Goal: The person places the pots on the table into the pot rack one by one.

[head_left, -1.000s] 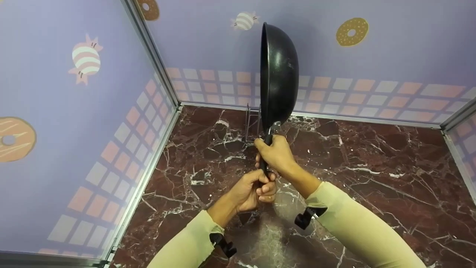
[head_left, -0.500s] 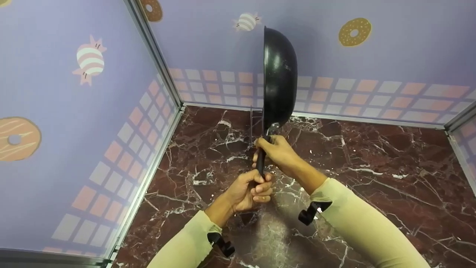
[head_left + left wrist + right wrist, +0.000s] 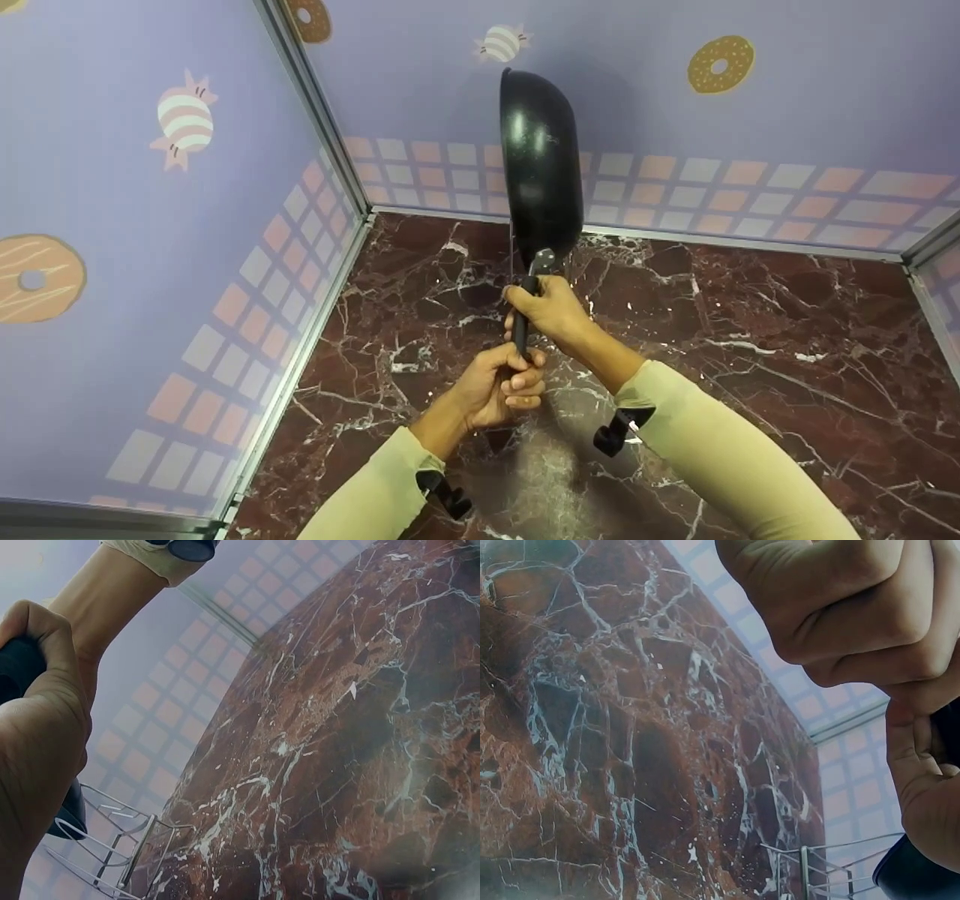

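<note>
A deep black frying pan (image 3: 541, 165) stands on edge in the head view, its rounded outside facing right and toward me. Its black handle (image 3: 521, 326) points down at me. Close to the pan's metal joint, my right hand (image 3: 551, 311) grips the handle with the thumb across it. My left hand (image 3: 499, 386) curls round the handle's lower end. A wire rack (image 3: 124, 862) shows in the left wrist view right by the pan's edge (image 3: 73, 817). The right wrist view also has the rack (image 3: 806, 870) beside the pan (image 3: 911, 874). From the head, the pan hides nearly all of it.
Beneath the hands spreads a dark red marble-patterned tabletop (image 3: 750, 375). A patterned back wall (image 3: 787, 135) rises close behind the pan, and a similar side wall (image 3: 97, 210) stands at left. Metal strips (image 3: 300, 330) run along the table's edges.
The pan has come down and shifted left, turning so more of its outside faces me. Both hands moved slightly left with the handle. The rack, partly visible earlier, is now mostly covered.
</note>
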`<state>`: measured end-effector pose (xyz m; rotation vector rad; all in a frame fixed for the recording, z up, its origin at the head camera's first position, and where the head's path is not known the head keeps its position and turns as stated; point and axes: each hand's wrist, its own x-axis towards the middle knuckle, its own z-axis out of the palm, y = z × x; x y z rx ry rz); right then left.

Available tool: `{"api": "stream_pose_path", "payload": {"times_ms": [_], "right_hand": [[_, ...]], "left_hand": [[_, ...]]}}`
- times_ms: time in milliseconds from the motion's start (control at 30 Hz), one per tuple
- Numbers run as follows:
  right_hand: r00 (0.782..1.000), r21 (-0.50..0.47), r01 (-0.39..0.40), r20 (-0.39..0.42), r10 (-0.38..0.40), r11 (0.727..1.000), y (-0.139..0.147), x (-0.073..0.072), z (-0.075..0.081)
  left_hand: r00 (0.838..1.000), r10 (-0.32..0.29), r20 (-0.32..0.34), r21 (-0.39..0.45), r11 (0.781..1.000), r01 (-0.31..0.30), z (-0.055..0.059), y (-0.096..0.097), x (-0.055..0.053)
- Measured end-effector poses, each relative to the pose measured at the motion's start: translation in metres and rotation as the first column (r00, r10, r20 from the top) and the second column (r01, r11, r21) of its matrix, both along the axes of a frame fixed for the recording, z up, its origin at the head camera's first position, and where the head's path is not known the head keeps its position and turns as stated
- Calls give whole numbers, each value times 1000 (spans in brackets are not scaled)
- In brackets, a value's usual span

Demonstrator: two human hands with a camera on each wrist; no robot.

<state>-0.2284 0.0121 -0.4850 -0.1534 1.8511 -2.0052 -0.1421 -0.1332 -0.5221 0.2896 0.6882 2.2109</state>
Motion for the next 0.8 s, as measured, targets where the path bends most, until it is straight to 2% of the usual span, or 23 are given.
{"api": "stream_pose_path", "payload": {"times_ms": [333, 567, 800], "right_hand": [[999, 44, 41, 8, -42, 998, -13, 1, -9], [997, 54, 78, 5, -78, 995, -19, 2, -16], [997, 64, 82, 9, -82, 995, -24, 1, -24]], "left_hand": [[1000, -9, 23, 31, 999, 8, -9, -9, 0], [999, -3, 44, 3, 1000, 2, -14, -15, -1], [998, -1, 61, -2, 1000, 1, -19, -20, -1]]}}
